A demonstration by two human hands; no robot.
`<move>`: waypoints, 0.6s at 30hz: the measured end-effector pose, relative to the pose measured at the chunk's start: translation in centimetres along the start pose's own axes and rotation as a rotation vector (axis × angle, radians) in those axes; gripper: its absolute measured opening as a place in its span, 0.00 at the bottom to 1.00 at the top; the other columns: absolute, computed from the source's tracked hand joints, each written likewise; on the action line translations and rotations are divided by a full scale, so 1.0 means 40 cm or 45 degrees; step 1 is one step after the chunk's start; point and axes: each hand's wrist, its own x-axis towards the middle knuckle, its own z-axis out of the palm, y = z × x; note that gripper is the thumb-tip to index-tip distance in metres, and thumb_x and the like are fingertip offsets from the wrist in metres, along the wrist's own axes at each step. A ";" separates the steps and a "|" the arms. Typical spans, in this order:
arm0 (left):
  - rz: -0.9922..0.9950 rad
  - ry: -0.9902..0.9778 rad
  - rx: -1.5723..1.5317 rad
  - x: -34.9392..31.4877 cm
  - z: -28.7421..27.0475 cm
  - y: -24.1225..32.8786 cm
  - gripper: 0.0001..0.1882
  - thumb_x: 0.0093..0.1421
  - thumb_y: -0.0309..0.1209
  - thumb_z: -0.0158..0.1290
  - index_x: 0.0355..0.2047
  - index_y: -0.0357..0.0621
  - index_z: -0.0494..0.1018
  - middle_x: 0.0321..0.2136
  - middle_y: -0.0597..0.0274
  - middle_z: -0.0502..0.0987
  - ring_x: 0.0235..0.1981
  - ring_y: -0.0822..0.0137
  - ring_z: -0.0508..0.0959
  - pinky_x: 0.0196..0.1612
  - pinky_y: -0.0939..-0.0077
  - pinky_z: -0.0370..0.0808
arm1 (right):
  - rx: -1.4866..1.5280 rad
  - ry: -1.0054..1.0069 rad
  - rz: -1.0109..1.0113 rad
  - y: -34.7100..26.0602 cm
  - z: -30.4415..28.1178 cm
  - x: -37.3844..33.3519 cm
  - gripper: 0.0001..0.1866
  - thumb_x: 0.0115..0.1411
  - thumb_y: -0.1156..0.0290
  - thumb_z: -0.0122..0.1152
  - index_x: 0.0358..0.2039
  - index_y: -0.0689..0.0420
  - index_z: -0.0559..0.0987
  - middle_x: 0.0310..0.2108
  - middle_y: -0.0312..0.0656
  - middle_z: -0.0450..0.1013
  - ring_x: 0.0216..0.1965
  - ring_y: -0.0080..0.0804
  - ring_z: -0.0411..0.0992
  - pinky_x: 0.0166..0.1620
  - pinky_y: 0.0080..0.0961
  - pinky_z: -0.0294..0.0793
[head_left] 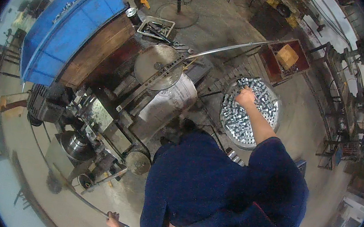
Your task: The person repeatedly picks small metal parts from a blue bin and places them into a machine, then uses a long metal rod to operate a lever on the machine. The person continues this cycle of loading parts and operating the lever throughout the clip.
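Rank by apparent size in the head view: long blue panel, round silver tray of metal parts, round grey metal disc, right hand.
1. Blue panel
2. Silver tray
3. Grey disc
4. Right hand

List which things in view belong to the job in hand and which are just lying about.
In the job:
- bar, gripped by the left hand
- metal parts, with the right hand among them
- tray holding those parts

Apparently lying about:
- spanners
- tool tray
- can
- red bin with yellow block
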 end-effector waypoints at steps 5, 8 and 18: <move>-0.006 -0.007 -0.018 -0.008 0.001 -0.003 0.13 0.49 0.29 0.48 0.31 0.30 0.68 0.17 0.57 0.69 0.15 0.70 0.69 0.18 0.80 0.70 | -0.120 -0.073 -0.103 -0.024 -0.035 -0.016 0.19 0.41 0.63 0.50 0.34 0.58 0.77 0.47 0.47 0.65 0.51 0.40 0.61 0.49 0.32 0.64; -0.026 0.027 0.005 -0.002 0.004 -0.004 0.14 0.49 0.29 0.48 0.33 0.30 0.69 0.17 0.57 0.69 0.15 0.69 0.69 0.18 0.79 0.70 | -0.067 -0.135 -0.166 -0.030 -0.055 -0.048 0.17 0.42 0.65 0.49 0.32 0.59 0.77 0.41 0.49 0.69 0.45 0.40 0.67 0.45 0.31 0.68; -0.065 0.073 0.057 -0.011 0.016 0.011 0.13 0.48 0.29 0.49 0.30 0.30 0.69 0.17 0.54 0.70 0.14 0.67 0.70 0.17 0.79 0.70 | -0.041 -0.045 -0.383 -0.078 -0.034 -0.026 0.14 0.43 0.68 0.46 0.25 0.62 0.77 0.33 0.51 0.73 0.40 0.42 0.70 0.46 0.30 0.67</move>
